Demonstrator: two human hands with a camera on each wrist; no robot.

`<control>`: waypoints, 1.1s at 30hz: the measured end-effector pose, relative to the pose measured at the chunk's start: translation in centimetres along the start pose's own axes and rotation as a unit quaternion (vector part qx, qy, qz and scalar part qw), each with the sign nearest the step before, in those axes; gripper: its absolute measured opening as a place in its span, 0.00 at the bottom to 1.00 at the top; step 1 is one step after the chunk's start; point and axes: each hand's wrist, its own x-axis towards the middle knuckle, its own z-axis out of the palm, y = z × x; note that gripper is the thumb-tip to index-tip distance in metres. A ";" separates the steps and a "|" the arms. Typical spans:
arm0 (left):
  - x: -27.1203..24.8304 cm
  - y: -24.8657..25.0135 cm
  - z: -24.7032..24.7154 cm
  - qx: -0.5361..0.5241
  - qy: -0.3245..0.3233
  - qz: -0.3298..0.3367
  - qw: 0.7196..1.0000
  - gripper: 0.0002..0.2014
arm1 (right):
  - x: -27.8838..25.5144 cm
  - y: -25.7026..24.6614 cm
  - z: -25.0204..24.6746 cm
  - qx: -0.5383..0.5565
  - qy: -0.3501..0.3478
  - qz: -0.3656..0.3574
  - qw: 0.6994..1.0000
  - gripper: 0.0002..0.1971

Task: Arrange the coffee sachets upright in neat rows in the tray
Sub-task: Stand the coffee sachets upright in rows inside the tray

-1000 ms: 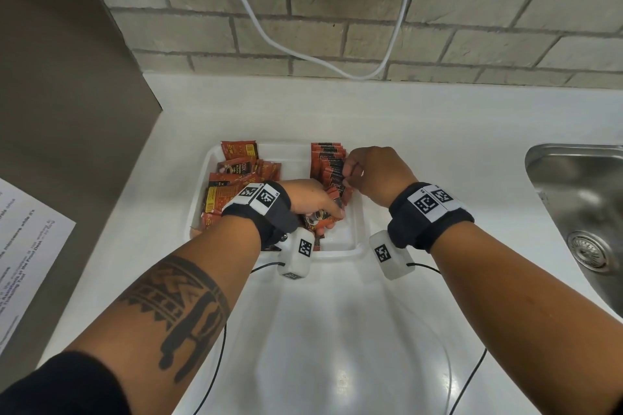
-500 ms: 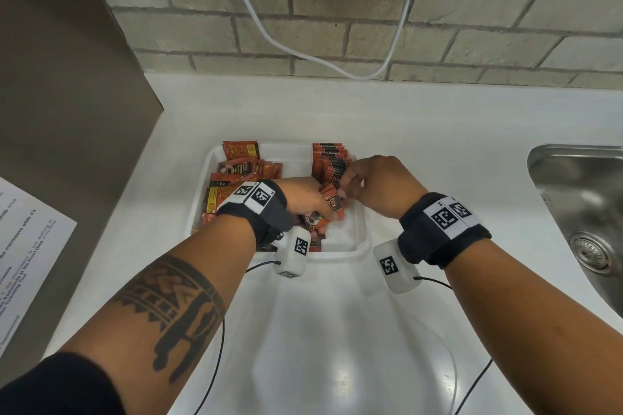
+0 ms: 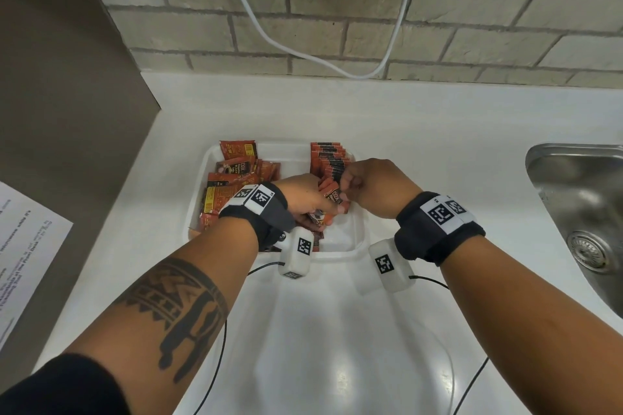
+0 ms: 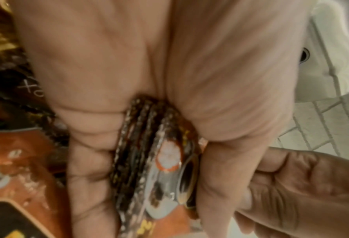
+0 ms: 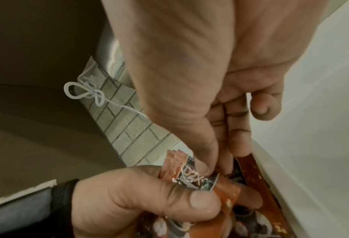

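Note:
A white tray (image 3: 357,246) on the counter holds red-orange coffee sachets. A loose heap of sachets (image 3: 232,182) fills its left side, and a row of upright sachets (image 3: 328,158) stands at the back right. My left hand (image 3: 303,197) grips a bunch of sachets (image 4: 149,161) over the tray's middle. My right hand (image 3: 374,184) pinches the top of one sachet (image 5: 191,175) of that bunch between thumb and fingertips, just in front of the upright row.
A steel sink (image 3: 586,212) lies to the right. A brick wall (image 3: 337,27) with a hanging white cable (image 3: 303,54) stands behind the counter. A brown panel (image 3: 67,111) and a printed sheet (image 3: 23,246) are on the left.
My right hand has drawn back from the upright row toward the left hand and now pinches a sachet in its bunch. The left hand has lifted the bunch a little.

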 end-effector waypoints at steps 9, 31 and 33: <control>0.8 -0.6 0.3 0.013 -0.011 -0.004 1.000 0.14 | 0.0 0.5 -1.9 0.005 -0.002 0.013 1.000 0.10; 1.2 -1.2 0.1 0.020 -0.006 -0.004 1.000 0.17 | 1.2 0.1 -1.6 0.026 0.044 0.040 0.998 0.06; 1.1 -1.1 0.0 0.039 -0.012 -0.004 0.999 0.16 | 1.3 0.7 -2.7 0.032 0.113 0.043 0.992 0.08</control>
